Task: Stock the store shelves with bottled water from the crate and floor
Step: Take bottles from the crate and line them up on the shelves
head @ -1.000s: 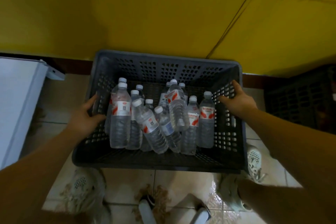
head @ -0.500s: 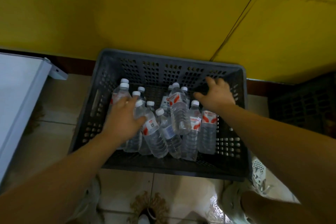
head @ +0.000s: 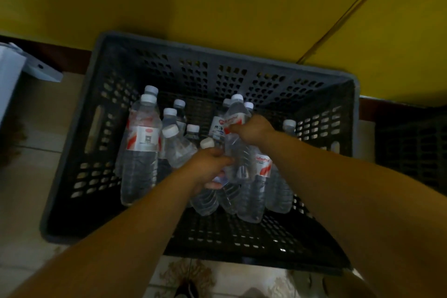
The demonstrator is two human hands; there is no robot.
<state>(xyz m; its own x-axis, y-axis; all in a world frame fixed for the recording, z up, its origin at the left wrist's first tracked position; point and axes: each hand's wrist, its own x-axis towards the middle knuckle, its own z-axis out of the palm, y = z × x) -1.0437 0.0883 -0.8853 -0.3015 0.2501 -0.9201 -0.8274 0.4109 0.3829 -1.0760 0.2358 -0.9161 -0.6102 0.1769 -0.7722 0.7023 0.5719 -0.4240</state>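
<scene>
Inside the dark slotted crate, the bottled water stands clustered near the middle. One upright bottle is clasped at its label by the curled fingers of the right hand, and a leaning bottle is wrapped below its cap by the left hand. Each should be lifted straight up, clear of its neighbours, so that the leaning ones are not toppled.
</scene>
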